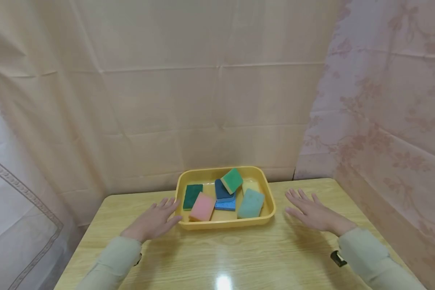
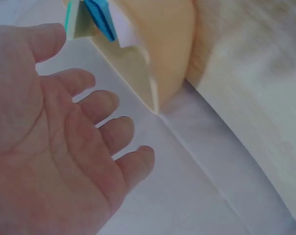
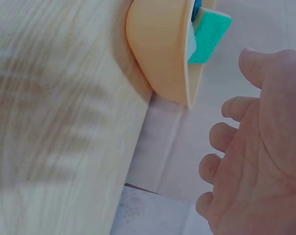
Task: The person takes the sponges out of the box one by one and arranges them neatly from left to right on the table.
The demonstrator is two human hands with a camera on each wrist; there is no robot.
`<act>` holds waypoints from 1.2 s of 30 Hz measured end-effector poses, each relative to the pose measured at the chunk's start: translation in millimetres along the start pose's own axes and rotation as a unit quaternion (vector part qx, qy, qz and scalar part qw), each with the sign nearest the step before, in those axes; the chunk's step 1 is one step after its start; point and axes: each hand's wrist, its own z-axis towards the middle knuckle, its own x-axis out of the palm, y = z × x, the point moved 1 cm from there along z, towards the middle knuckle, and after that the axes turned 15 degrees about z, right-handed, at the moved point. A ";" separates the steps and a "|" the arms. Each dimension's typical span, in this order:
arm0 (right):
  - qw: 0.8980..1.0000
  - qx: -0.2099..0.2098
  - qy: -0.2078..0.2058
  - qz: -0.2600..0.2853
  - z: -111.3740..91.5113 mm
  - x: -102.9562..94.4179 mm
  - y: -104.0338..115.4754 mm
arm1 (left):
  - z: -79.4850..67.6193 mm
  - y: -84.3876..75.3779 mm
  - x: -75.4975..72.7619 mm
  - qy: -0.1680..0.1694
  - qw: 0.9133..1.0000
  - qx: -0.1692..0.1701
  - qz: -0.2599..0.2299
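Note:
A yellow plastic tray (image 1: 224, 225) at the back of the table holds several sponges. In it are a dark green scouring sponge (image 1: 192, 196), a pink sponge (image 1: 202, 207), a blue sponge (image 1: 225, 204), a dark blue sponge (image 1: 222, 190), a green-topped sponge (image 1: 232, 180) tilted on the pile, and a pale teal sponge (image 1: 251, 204). My left hand (image 1: 154, 220) is at the tray's left side, fingers spread, its fingertips overlapping the rim in the head view. To the right of the tray my right hand (image 1: 313, 211) hovers apart from it, fingers extended. Both palms hold nothing.
The light wood table (image 1: 203, 257) runs up to a beige curtain (image 1: 203, 100) behind the tray. A floral-patterned cloth (image 1: 395, 100) hangs on the right, and a white cloth (image 1: 18, 225) on the left. Shadows of both hands fall on the tabletop.

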 end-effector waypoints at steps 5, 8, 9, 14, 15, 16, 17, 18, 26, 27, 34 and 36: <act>1.000 -0.005 0.003 -0.008 10.5 -1.5 3.7 | 18.7 -12.6 -9.7 0.011 1.000 0.018 -0.011; 1.000 -0.002 0.000 -0.021 16.4 -1.9 5.4 | 30.8 -19.6 -14.9 0.022 0.999 0.028 -0.018; 1.000 -0.001 -0.003 -0.026 18.4 -2.0 6.5 | 35.2 -21.7 -16.5 0.025 0.999 0.032 -0.021; 0.999 0.001 -0.005 -0.033 31.2 -3.2 15.2 | 55.7 -32.3 -23.2 0.050 0.997 0.027 -0.047; 1.000 0.000 -0.004 -0.028 34.6 -3.9 17.4 | 59.5 -34.5 -24.2 0.052 0.996 0.026 -0.060; 1.000 -0.001 -0.002 -0.026 37.9 -4.8 19.6 | 63.1 -36.9 -24.8 0.054 0.996 0.024 -0.069; 1.000 -0.001 0.000 -0.021 41.2 -5.9 22.0 | 66.7 -39.1 -25.2 0.055 0.995 0.022 -0.081; 1.000 0.000 0.002 -0.015 44.4 -7.4 24.1 | 70.2 -41.3 -25.9 0.052 0.994 0.022 -0.093; 1.000 -0.006 0.002 -0.008 72.5 -17.6 40.3 | 103.0 -56.7 -29.0 -0.003 0.992 0.024 -0.127; 1.000 -0.009 0.001 -0.009 76.9 -17.9 41.8 | 106.9 -57.8 -29.4 -0.009 0.991 0.020 -0.133; 1.000 0.012 0.005 0.026 108.1 -14.8 48.3 | 133.2 -65.1 -26.9 -0.032 0.983 -0.005 -0.181; 0.999 0.025 0.008 0.038 116.1 -14.0 51.4 | 139.5 -67.6 -26.6 -0.030 0.980 -0.010 -0.196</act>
